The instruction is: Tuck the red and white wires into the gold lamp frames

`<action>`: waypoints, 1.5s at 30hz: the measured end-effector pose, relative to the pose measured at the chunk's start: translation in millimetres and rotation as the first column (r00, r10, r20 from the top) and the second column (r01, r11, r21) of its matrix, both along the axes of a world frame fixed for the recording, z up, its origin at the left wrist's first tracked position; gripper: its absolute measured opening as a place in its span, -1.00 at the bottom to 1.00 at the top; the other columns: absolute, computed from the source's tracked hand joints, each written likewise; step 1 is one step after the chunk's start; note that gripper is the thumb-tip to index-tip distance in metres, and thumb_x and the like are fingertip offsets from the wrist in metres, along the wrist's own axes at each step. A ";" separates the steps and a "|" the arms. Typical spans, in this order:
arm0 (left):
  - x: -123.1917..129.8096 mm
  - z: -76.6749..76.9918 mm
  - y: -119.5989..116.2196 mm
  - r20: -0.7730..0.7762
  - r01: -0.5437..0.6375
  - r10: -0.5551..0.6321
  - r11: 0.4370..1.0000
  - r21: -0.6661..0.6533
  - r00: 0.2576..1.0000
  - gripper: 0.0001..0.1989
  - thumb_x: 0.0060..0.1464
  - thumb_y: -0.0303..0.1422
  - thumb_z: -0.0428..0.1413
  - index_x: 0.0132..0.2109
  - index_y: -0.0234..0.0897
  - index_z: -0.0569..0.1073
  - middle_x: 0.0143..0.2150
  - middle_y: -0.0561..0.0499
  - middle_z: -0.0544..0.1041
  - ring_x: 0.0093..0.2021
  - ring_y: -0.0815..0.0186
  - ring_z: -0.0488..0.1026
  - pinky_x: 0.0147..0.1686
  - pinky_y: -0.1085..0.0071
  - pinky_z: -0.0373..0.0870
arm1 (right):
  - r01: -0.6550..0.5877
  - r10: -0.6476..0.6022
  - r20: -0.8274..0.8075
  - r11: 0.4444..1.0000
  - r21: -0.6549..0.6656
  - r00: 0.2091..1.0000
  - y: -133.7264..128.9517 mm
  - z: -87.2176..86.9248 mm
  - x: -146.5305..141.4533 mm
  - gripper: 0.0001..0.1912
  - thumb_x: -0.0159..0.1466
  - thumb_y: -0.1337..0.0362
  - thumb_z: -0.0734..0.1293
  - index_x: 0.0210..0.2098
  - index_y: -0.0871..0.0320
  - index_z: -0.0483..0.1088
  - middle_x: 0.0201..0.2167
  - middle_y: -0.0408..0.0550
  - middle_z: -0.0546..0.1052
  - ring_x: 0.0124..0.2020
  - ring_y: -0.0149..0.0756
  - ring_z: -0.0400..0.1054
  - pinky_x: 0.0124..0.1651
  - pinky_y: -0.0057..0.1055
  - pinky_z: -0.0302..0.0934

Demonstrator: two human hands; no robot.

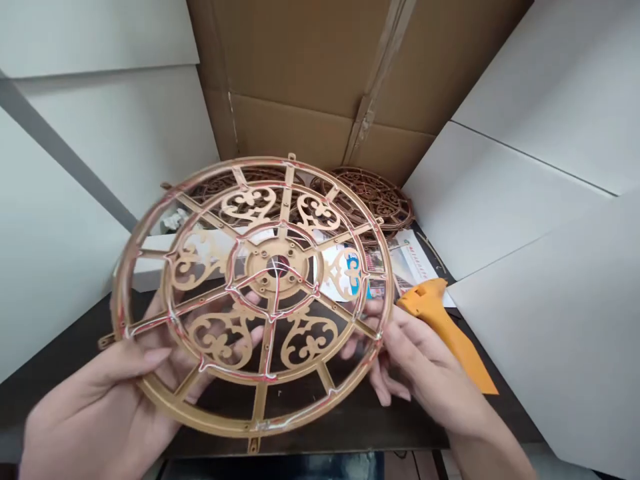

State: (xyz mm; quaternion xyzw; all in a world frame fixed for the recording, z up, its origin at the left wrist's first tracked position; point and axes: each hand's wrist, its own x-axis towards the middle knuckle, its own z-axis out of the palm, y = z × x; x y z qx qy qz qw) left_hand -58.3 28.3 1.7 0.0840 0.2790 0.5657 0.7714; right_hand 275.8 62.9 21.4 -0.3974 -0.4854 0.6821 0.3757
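A round gold openwork frame [263, 393], with spokes, scrollwork and a central hub, is held up tilted above the dark table. Red and white wires run along its rings and some spokes. My left hand [117, 393] grips the lower left rim, thumb in front and fingers behind, partly seen through the gaps. On the right rim, my right hand [413, 357] is closed with thumb and fingers, its other fingers curling behind the frame.
More round frames lie stacked [373, 200] at the back of the dark table [320, 427]. An orange-yellow tool [450, 327] rests at right, beside printed papers [417, 257]. White panels [540, 193] and cardboard [300, 60] wall the space. Crumpled white material [175, 219] is at left.
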 end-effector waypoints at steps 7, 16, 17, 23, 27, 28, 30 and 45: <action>22.6 14.5 22.8 -0.313 0.083 -0.030 0.984 0.155 0.949 -0.44 0.33 -0.13 0.01 0.40 -0.14 0.36 0.42 -0.08 0.41 0.40 -0.22 0.32 0.18 -0.05 0.58 | 0.291 -0.330 -0.253 0.939 -0.181 0.909 53.3 23.9 27.2 -0.81 0.30 0.21 0.50 -0.22 0.19 0.50 -0.43 -0.22 0.53 -0.76 -0.73 0.04 -0.79 -0.78 -0.02; 1.1 26.5 40.5 -0.941 0.276 0.100 0.941 0.194 0.322 -0.70 0.26 -0.01 0.12 0.04 0.08 0.59 0.11 0.05 0.63 0.10 0.09 0.59 0.07 0.38 0.60 | 0.607 -0.639 -0.431 0.761 -0.229 0.638 146.5 33.4 65.3 -0.87 0.46 0.35 0.31 -0.25 0.24 0.39 -0.37 -0.20 0.47 -0.56 -0.62 0.25 -0.61 -0.71 0.16; 2.1 28.1 44.2 -0.958 0.309 0.135 0.927 0.212 0.254 -0.71 0.27 0.00 0.11 0.03 0.10 0.58 0.06 0.06 0.65 0.05 0.12 0.61 0.05 0.38 0.60 | 0.622 -0.650 -0.429 0.750 -0.227 0.627 151.8 32.2 65.9 -0.88 0.46 0.32 0.33 -0.21 0.25 0.41 -0.36 -0.20 0.47 -0.56 -0.61 0.25 -0.60 -0.69 0.17; 23.5 38.1 73.1 -0.943 0.624 0.328 0.749 0.224 -0.055 -0.79 0.34 -0.14 0.10 0.08 0.13 0.45 0.05 0.14 0.61 0.07 0.23 0.57 0.07 0.42 0.50 | 0.616 -0.649 -0.411 0.753 -0.230 0.640 167.2 37.1 61.0 -0.86 0.46 0.27 0.34 -0.16 0.24 0.42 -0.31 -0.16 0.49 -0.53 -0.59 0.26 -0.58 -0.66 0.16; 48.8 33.2 94.6 -0.870 0.749 0.491 0.591 0.300 -0.040 -0.77 0.39 -0.34 0.02 0.11 0.07 0.40 0.19 0.10 0.49 0.18 0.28 0.47 0.18 0.39 0.37 | 0.608 -0.652 -0.402 0.753 -0.252 0.642 177.2 44.4 59.7 -0.84 0.46 0.26 0.33 -0.20 0.24 0.41 -0.37 -0.20 0.46 -0.56 -0.60 0.23 -0.60 -0.66 0.13; 54.1 28.2 97.8 -0.860 0.771 0.510 0.560 0.303 -0.032 -0.74 0.39 -0.38 -0.01 0.12 0.05 0.40 0.24 0.08 0.45 0.21 0.28 0.45 0.20 0.36 0.35 | 0.610 -0.656 -0.397 0.751 -0.254 0.642 179.5 45.3 60.1 -0.83 0.46 0.25 0.33 -0.21 0.25 0.40 -0.38 -0.21 0.45 -0.57 -0.60 0.23 -0.60 -0.66 0.12; 60.8 15.2 100.2 -0.854 0.818 0.520 0.500 0.285 -0.020 -0.70 0.39 -0.45 -0.04 0.12 0.01 0.41 0.31 0.03 0.40 0.24 0.26 0.42 0.23 0.32 0.32 | 0.617 -0.662 -0.385 0.746 -0.252 0.643 182.2 46.5 61.5 -0.81 0.46 0.25 0.33 -0.25 0.25 0.39 -0.41 -0.22 0.45 -0.58 -0.60 0.22 -0.61 -0.66 0.11; 160.6 56.8 229.0 -0.783 0.223 -0.089 0.973 0.065 0.616 -0.64 0.32 -0.32 0.18 0.20 -0.29 0.42 0.13 -0.15 0.53 -0.05 0.18 0.57 -0.15 0.20 0.59 | 0.638 -0.638 -0.441 0.751 -0.172 0.632 185.1 70.6 82.2 -0.80 0.37 0.33 0.27 -0.41 0.11 0.34 -0.56 -0.22 0.45 -0.68 -0.51 0.14 -0.63 -0.54 0.21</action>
